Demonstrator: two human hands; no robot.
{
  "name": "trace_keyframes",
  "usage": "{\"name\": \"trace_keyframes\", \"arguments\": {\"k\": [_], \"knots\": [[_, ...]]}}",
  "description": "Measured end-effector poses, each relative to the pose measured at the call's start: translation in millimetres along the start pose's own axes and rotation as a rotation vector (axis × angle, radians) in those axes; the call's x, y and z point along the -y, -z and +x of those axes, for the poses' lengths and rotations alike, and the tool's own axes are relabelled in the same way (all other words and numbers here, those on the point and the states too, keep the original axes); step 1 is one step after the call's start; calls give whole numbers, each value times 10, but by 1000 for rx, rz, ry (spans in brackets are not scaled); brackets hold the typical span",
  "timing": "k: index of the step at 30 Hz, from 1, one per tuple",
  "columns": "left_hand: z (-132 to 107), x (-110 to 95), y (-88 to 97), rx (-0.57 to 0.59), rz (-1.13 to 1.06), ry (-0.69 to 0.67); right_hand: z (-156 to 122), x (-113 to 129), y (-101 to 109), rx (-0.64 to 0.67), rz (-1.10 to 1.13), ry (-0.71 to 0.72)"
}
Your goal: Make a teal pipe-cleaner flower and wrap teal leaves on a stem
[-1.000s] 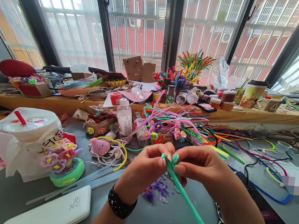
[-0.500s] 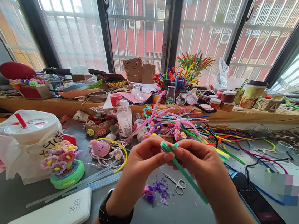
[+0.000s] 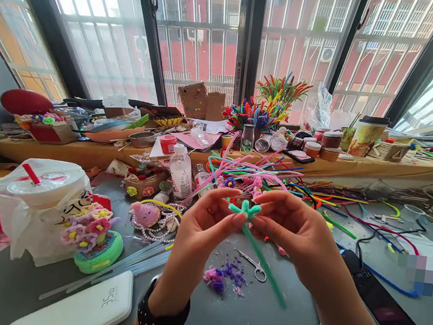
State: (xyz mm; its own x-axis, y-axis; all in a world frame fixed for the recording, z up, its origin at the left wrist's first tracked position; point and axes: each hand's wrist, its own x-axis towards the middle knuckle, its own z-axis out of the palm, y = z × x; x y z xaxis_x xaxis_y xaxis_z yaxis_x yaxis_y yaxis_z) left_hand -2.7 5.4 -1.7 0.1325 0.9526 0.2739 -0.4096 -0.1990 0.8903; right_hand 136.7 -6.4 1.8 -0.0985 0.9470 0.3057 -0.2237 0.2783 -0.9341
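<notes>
Between my two hands is a green pipe cleaner (image 3: 263, 262), its upper end bent into several small loops like petals and its straight tail slanting down to the right. My left hand (image 3: 210, 219) pinches the loops' base from the left with thumb and forefinger. From the other side, my right hand (image 3: 291, 228) pinches the same piece just under the loops. Below the hands, small scissors (image 3: 253, 266) lie on the grey table beside a heap of purple and pink fuzz clippings (image 3: 224, 278).
A white power bank (image 3: 107, 301) and clear sticks lie at left, near a fuzzy flower pot (image 3: 98, 253) and a bagged drink cup (image 3: 41, 194). A phone (image 3: 387, 312) is at right. Behind are a bottle (image 3: 181, 174) and many pipe cleaners (image 3: 255, 169).
The looped end of the pipe cleaner has spread apart into a petal shape, and its tail now points more steeply down. Both hands have kept their pinch, with fingers shifted slightly.
</notes>
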Motion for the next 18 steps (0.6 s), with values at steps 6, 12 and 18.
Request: {"name": "trace_keyframes", "arguments": {"k": [6, 12, 18], "knots": [[-12, -54, 32, -10, 132, 25, -23, 39, -13, 24, -9, 13], [-29, -85, 24, -31, 164, -15, -29, 63, -15, 71, -106, -49], [-32, -40, -26, -115, 90, -30, -21, 11, -12, -19, -123, 6]]}}
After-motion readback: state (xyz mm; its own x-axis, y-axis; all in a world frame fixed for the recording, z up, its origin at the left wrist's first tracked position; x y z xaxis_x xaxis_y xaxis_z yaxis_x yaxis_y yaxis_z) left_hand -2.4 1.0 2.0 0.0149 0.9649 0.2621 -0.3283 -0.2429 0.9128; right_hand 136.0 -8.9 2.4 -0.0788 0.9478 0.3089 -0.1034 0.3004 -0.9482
